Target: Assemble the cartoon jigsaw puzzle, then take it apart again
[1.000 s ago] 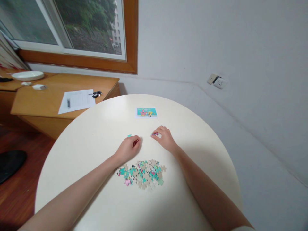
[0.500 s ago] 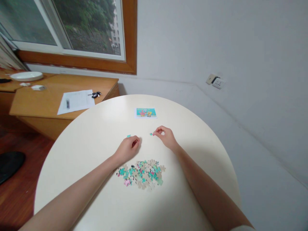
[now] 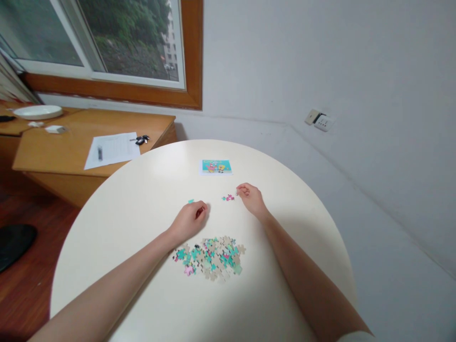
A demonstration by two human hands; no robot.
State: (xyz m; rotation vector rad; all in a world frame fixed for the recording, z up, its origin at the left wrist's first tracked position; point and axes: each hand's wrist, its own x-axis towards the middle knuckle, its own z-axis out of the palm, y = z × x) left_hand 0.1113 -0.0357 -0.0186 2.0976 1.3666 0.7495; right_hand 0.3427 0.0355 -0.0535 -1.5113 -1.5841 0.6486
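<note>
My left hand (image 3: 190,219) rests on the white round table with its fingers curled closed; what they hold, if anything, is hidden. A teal puzzle piece (image 3: 191,201) lies just beyond its knuckles. My right hand (image 3: 251,197) is closed in a pinch, with a small pale puzzle piece (image 3: 237,193) at the fingertips. Just left of those fingertips, a short cluster of pink and teal puzzle pieces (image 3: 228,197) lies on the table. Nearer me, between my forearms, spreads a heap of loose puzzle pieces (image 3: 213,259), some teal or pink side up, others showing beige backs.
A picture card (image 3: 216,167) with cartoon figures lies at the far side of the round table (image 3: 142,190). On the wooden desk (image 3: 89,121) at left are a paper sheet (image 3: 114,148), keys (image 3: 142,139) and a white plate (image 3: 38,112). A wall stands behind and to the right.
My right hand has moved slightly right and away from the pink and teal cluster, uncovering more of it. My left hand stays in place.
</note>
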